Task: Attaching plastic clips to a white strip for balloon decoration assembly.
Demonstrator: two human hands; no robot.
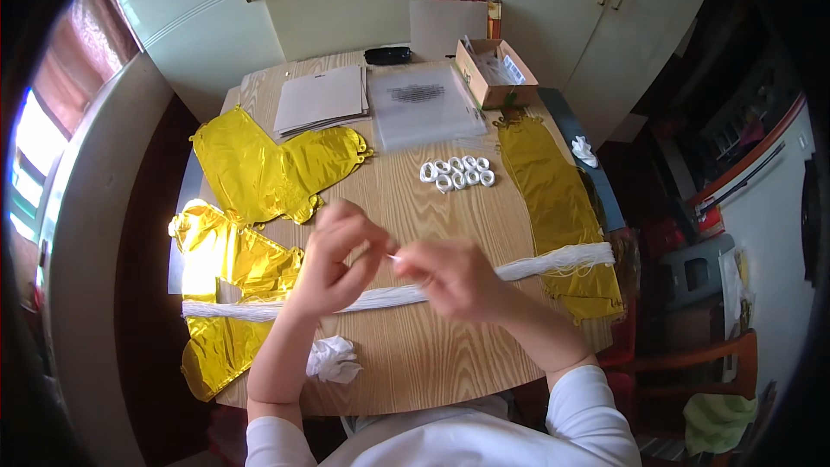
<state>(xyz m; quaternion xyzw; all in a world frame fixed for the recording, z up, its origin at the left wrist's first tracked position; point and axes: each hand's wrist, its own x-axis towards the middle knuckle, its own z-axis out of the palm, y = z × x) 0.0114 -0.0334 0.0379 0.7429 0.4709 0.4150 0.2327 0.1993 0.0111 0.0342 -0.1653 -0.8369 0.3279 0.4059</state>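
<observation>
Head view:
1. Left hand (339,255): fingers curled nearly closed; blur hides its grip, so I cannot tell what it holds.
2. Right hand (454,275): pinching a small white bit (394,257) at its fingertips.
3. White thread bundle (385,297) lies below both hands, across the wooden table (402,212).

Free tabletop (424,218) btwn white coils (458,175) & thread bundle (558,260); gold foil (246,166) obstructs L & R.

White top (441,448), white sleeves (591,415) ending near the elbows, bare forearms (281,356), bare hands (456,278)
</observation>
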